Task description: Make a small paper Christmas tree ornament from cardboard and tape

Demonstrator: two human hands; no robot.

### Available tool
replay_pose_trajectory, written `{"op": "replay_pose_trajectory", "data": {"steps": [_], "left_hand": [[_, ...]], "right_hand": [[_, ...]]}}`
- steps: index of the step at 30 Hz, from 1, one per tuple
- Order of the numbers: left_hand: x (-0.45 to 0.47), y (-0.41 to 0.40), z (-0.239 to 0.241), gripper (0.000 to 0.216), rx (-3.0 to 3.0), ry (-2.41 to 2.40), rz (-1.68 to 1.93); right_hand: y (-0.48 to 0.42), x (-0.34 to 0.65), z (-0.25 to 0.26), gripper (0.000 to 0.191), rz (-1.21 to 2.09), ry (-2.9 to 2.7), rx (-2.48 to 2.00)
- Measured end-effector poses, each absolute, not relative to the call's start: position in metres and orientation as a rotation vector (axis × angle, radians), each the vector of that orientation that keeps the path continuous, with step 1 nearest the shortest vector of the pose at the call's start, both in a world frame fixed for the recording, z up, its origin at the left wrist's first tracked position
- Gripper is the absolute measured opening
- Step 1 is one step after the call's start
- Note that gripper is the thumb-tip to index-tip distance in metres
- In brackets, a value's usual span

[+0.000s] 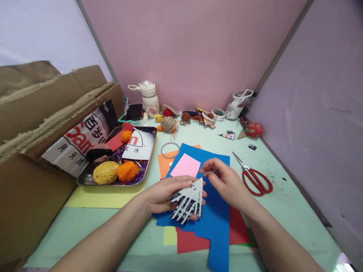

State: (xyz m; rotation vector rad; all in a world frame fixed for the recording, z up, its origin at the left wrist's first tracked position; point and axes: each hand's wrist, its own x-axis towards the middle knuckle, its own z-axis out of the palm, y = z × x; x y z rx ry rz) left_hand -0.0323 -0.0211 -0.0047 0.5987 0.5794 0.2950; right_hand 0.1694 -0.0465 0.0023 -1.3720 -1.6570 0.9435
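My left hand [170, 190] is wrapped round a fan-shaped piece of pleated paper [189, 202], white with black print. Its narrow tip points up and away from me, and the spread end faces toward me. Just right of that tip hovers my right hand [222, 179], fingers loosely bent and apart, with nothing seen between them. Beneath both hands lies a blue sheet [217, 211], with a pink paper piece [186, 164] on its upper part. Red-handled scissors [256, 181] rest to the right of my right hand, blades pointing away.
On the left, a metal tray [144, 177] holds yarn balls and printed card, beside upright cardboard [56, 124]. A silver ring [170, 150] lies near orange paper [163, 166]. At the back stand a white bottle [150, 102], a beige yarn ball [168, 124] and a clear jar [236, 105].
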Motion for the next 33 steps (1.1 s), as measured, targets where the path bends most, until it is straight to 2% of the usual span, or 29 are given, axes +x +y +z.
{"op": "replay_pose_trajectory", "data": {"steps": [9, 33], "left_hand": [[-0.028, -0.02, 0.001, 0.034, 0.553, 0.621, 0.456], [-0.022, -0.023, -0.007, 0.03, 0.737, 0.734, 0.627]], "right_hand": [[-0.05, 0.16, 0.005, 0.007, 0.624, -1.702, -1.313], [-0.052, 0.152, -0.006, 0.008, 0.389, -1.714, -1.247]]}}
